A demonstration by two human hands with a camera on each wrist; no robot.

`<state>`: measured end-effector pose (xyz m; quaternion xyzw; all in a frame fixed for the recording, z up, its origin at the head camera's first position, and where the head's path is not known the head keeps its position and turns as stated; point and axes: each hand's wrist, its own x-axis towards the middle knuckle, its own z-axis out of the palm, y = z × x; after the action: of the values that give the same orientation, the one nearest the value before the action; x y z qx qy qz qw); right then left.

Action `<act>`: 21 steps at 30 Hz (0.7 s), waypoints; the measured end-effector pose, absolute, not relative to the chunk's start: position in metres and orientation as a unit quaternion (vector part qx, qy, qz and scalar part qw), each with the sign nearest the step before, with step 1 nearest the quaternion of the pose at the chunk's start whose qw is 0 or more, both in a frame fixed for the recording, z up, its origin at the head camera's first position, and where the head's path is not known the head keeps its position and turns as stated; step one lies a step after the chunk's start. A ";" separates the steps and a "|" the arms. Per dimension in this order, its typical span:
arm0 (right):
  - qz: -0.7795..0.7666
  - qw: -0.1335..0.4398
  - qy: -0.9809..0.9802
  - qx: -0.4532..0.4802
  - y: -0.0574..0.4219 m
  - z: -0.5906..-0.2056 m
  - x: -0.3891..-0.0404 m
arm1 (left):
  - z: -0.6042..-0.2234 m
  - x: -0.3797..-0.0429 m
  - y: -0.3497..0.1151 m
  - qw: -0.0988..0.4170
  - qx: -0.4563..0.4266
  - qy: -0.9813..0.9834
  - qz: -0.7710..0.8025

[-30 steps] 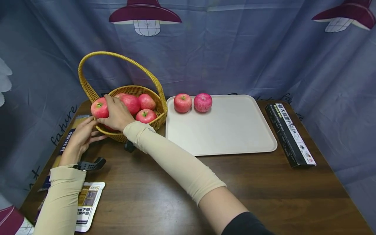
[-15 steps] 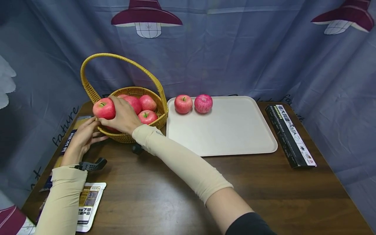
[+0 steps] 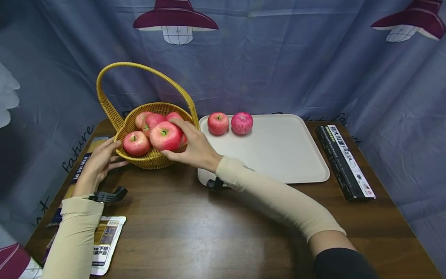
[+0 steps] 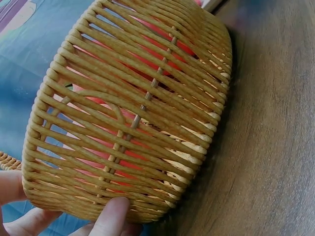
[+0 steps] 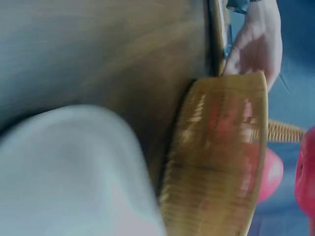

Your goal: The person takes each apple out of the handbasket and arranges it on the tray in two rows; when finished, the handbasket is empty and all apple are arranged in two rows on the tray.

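My right hand (image 3: 196,149) grips a red apple (image 3: 165,135) over the right part of the yellow woven basket (image 3: 153,164). The same apple (image 5: 306,172) shows at the right edge of the right wrist view. At the basket's near left side, my left hand (image 3: 99,162) holds the rim. Its fingers (image 4: 113,216) press on the weave in the left wrist view. Inside the basket lie several more apples, among them one (image 3: 136,143) at the front left. The held apple and right hand partly cover those on the right.
A white tray (image 3: 268,155) lies right of the basket, with two apples (image 3: 218,123) in its back left corner. A black pasta box (image 3: 345,161) lies farther right. Near my left forearm is a white-and-brown pouch (image 3: 106,246). The basket's tall handle (image 3: 146,69) arches above.
My right hand has carried the apple from the basket's left rim rightward across the basket. An apple at the basket's front left is now uncovered. The left hand has stayed at the rim.
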<state>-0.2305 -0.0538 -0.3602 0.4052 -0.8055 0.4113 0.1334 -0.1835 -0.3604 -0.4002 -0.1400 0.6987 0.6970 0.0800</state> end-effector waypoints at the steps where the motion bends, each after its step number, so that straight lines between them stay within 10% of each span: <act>1: 0.416 0.144 -0.804 0.400 -0.040 -0.364 -0.229 | -0.400 -0.184 -0.360 0.081 -0.140 0.698 0.698; 21: 0.535 0.212 -0.814 0.073 0.165 -0.391 -0.286 | -0.400 -0.182 -0.360 0.084 -0.125 0.674 0.723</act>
<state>-0.2857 0.1646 -0.3915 0.0730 -0.8143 0.5353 0.2122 -0.1821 -0.3604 -0.3996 -0.1249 0.6743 0.7230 0.0839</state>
